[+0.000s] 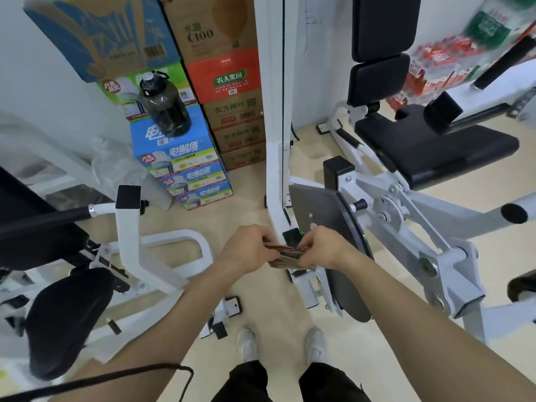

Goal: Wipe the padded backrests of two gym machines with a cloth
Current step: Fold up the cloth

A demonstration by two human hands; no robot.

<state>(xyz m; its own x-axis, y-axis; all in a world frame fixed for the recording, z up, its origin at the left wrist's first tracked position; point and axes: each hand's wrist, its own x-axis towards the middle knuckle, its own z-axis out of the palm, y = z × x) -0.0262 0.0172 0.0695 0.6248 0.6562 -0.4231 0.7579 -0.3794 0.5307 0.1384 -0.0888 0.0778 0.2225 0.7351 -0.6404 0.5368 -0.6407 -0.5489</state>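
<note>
A folded brownish-red cloth (pixel 287 256) is held between both hands at the middle of the view, above the floor. My left hand (pixel 246 248) grips its left end and my right hand (pixel 324 248) grips its right end. The black padded backrest (pixel 383 27) of the right machine stands upright at the top right, with a smaller black pad (pixel 377 79) below it and a black seat (pixel 435 149). The left machine's black pads (pixel 66 317) sit at the lower left; its backrest reaches the left edge (pixel 17 204).
Stacked cardboard drink boxes (pixel 203 111) stand against the back wall, with a dark water jug (pixel 164 105) on top of a blue one. A white upright post (pixel 275 111) and a grey cam plate (pixel 333 242) are straight ahead. My feet stand on beige floor (pixel 246 198).
</note>
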